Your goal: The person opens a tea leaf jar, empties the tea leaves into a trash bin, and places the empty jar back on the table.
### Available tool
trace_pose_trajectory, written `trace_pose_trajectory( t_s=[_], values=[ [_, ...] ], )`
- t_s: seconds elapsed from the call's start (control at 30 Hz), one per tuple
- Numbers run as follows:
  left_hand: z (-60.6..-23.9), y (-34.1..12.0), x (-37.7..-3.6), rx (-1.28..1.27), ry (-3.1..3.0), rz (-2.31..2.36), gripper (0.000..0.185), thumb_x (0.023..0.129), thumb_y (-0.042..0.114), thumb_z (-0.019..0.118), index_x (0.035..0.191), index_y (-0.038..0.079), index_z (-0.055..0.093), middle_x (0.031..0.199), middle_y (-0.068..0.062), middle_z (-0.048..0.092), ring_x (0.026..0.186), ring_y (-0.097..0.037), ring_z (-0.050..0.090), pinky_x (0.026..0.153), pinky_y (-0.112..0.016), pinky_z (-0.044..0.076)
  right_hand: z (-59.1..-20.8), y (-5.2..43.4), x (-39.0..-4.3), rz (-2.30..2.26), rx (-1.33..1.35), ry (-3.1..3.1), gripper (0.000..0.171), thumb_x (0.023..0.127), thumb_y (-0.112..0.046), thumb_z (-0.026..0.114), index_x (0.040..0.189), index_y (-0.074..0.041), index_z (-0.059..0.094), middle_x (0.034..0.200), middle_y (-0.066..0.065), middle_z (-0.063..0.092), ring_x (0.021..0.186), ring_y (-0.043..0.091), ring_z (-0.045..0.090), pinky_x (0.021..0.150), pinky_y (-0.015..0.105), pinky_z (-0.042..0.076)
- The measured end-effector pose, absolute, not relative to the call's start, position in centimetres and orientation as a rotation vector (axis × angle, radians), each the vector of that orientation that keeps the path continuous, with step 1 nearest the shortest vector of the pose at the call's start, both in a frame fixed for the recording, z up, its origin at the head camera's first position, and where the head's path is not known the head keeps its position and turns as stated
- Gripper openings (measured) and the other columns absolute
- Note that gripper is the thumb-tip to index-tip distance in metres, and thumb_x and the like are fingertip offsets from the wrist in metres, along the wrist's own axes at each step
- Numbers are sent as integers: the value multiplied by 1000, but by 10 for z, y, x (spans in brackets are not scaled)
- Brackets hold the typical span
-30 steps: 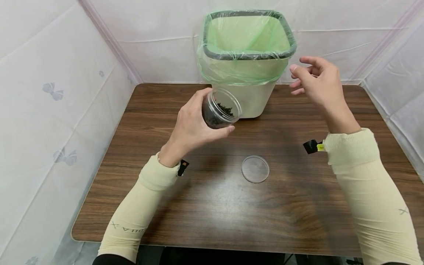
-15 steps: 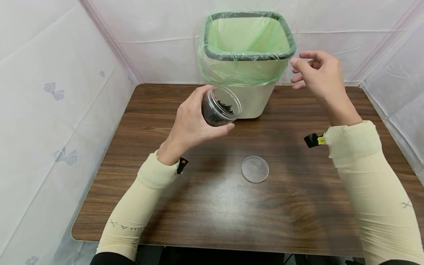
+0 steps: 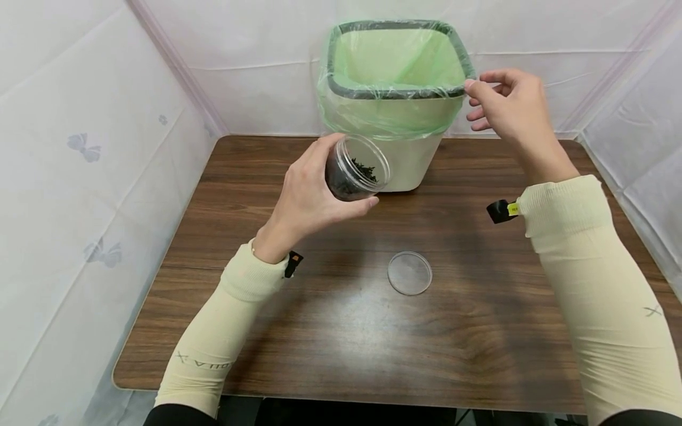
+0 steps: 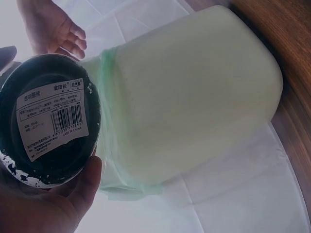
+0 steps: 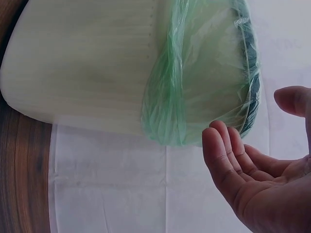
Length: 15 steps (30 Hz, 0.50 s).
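Head view: the left hand [image 3: 306, 198] grips a clear plastic jar [image 3: 354, 170] of dark dried leaves, fingers and thumb curled round its wall, the open mouth tilted up and toward the bin. The jar is held above the wooden table [image 3: 330, 331], just in front of the cream waste bin [image 3: 407, 157], which stands at the table's far edge. The bin is lined with a green plastic bag [image 3: 394, 115] folded over its dark rim. The right hand [image 3: 508, 109] is raised at the bin's right corner, fingers loosely curved and holding nothing, the thumb tip at or just beside the bag-covered rim; contact cannot be told. The jar's clear round lid [image 3: 409, 273] lies flat on the table, well apart from both hands. Left wrist view: the jar's base bears a white barcode label [image 4: 52, 119]. Right wrist view: the open palm faces the bag, fingers [image 5: 221, 158] just beside it.
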<state>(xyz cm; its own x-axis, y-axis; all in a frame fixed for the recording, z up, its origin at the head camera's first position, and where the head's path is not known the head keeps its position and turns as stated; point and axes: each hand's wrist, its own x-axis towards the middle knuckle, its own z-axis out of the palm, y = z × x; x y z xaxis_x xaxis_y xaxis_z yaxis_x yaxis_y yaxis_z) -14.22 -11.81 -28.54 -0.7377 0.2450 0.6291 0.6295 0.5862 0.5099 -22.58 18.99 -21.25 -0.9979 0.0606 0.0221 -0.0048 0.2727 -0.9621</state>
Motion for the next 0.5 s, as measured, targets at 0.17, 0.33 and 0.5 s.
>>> trace_pose_trajectory(
  t_s=[0.17,0.33,0.5],
  values=[
    [-283,-119,-143,-700,-2300,-994,90,62,52,88,132,5,57,116,-4,63,108,-14,59,91,-36,49,-209,190,-230,1809,-50,-2507,63,93,-34,71,143,0,50,95,1,65,67,9,69,61,21,56],
    [-280,-120,-145,-712,-2273,-1008,89,62,51,88,131,5,57,116,-5,64,108,-14,59,90,-35,49,-206,189,-234,1794,-91,-2530,65,93,-35,71,144,-2,50,94,-1,65,66,8,69,60,20,56],
    [-276,-122,-146,-720,-2260,-994,89,63,51,88,133,5,57,118,-6,64,109,-14,59,92,-35,48,-203,189,-238,1734,-106,-2580,65,93,-38,71,145,-4,51,93,-2,65,65,7,68,59,20,55]
  ],
)
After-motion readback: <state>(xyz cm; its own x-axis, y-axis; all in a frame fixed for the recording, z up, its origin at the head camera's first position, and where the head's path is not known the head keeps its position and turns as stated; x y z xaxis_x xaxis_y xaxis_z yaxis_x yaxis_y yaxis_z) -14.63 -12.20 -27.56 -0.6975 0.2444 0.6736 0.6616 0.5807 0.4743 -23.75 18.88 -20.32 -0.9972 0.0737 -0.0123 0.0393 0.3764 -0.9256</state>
